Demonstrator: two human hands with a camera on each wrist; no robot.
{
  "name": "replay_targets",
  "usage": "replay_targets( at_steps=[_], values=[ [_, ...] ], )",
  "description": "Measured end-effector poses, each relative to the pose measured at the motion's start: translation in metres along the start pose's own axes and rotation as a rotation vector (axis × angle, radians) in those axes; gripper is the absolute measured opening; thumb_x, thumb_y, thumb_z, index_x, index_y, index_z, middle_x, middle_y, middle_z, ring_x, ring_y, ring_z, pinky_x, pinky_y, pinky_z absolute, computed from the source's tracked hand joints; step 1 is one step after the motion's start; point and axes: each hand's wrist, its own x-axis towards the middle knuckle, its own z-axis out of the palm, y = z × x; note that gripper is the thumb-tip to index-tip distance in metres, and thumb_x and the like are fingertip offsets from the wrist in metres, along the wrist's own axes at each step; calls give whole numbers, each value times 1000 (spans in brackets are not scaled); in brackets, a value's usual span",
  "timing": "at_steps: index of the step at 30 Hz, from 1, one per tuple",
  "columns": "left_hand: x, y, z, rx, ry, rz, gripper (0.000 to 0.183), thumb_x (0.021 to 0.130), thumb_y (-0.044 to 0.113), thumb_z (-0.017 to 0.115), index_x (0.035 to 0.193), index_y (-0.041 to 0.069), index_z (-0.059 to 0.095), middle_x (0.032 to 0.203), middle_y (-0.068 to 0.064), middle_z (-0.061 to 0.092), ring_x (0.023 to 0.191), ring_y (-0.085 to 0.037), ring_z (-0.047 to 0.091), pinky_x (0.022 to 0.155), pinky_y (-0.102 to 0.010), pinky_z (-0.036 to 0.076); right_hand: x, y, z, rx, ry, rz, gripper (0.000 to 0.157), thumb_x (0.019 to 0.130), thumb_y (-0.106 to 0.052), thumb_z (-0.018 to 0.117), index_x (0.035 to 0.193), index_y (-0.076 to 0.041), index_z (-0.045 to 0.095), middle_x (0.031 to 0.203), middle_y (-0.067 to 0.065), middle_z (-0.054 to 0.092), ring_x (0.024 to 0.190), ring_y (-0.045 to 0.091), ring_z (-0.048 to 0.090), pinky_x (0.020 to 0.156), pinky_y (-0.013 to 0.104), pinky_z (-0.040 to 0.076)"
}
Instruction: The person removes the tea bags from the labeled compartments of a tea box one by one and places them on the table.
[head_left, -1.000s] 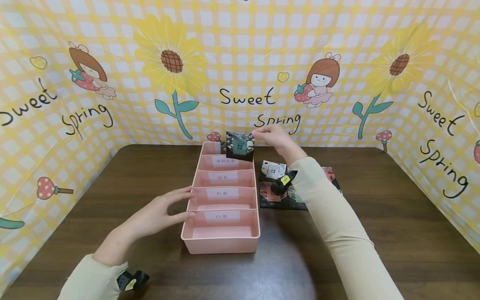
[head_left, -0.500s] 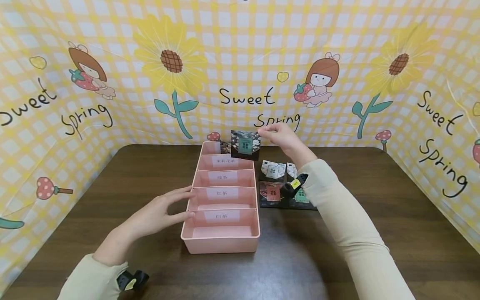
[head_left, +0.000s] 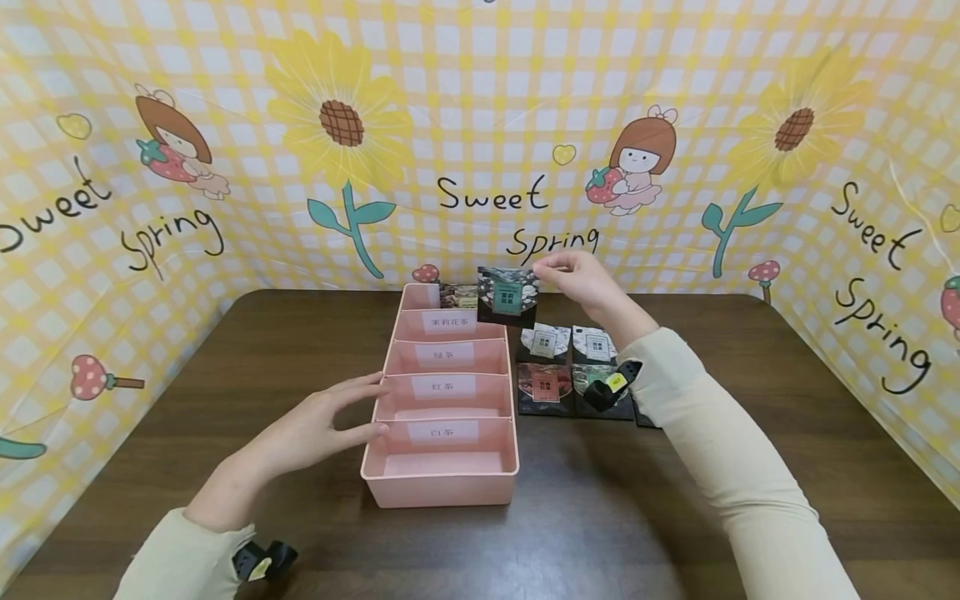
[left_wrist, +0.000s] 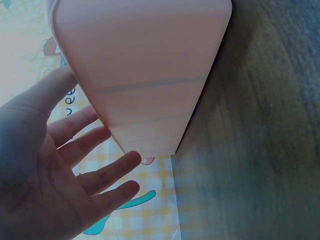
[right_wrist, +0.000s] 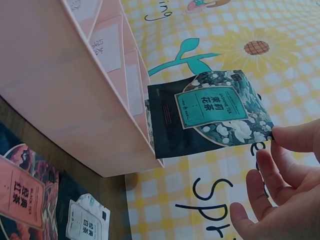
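The jasmine tea packet [head_left: 507, 298], dark with a green label and white blossoms, is held up at the rear right corner of the pink box [head_left: 442, 492], printed face toward the head camera; whether its lower edge touches the rim I cannot tell. The right hand [head_left: 583, 282] pinches it at its upper right corner between thumb and index finger, the other fingers loosely bent and apart from it. The box is split into 5 compartments in a row, and a dark-patterned packet [head_left: 458, 296] sits in the rearmost, partly hidden behind the held packet. The left hand [head_left: 303, 425] lies against the box's left rim with its fingers spread, touching the rim without grasping it. Just right of the box, flat on the brown table [head_left: 322, 333], are 2 white-labelled packets [head_left: 545, 342] [head_left: 595, 343] behind a red-labelled packet [head_left: 546, 387] and a green-labelled packet [head_left: 622, 407], the last partly covered by the black wrist camera [head_left: 600, 395]; the dark edge of 1 more shows beside the sleeve [head_left: 720, 450]. A yellow checked cloth [head_left: 480, 100] with sunflowers surrounds the table's rear and sides.
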Motion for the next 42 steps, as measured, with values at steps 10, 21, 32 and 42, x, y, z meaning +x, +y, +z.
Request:
replay_targets(
  at_steps=[10,21,32,42],
  values=[
    [-1,3,-1,-13,2,4,52,86,38,66,128,9,56,143,-14,45,131,-34,44,102,-52,38,-17,4,-9,-6,-28,14,35,96,-22,51,120,4,56,136,16,49,128,29,42,114,46,26],
    [-2,4,-3,-18,3,13,50,85,37,66,127,9,57,141,-15,47,130,-34,45,102,-52,38,-41,6,-19,9,-40,52,37,97,-25,50,122,2,53,139,14,45,134,28,36,115,49,22],
    [-2,4,-3,-16,4,21,51,85,36,66,127,9,57,143,-15,46,130,-34,45,102,-51,38,-58,18,-23,1,-47,49,38,97,-27,50,122,2,53,135,16,47,132,29,38,114,50,24],
    [-1,2,-2,-21,2,7,51,85,37,66,128,10,56,142,-14,46,130,-33,44,102,-51,38,-75,29,-28,-39,-58,69,42,97,-30,48,124,2,52,131,17,49,111,24,44,83,34,40]
  ],
)
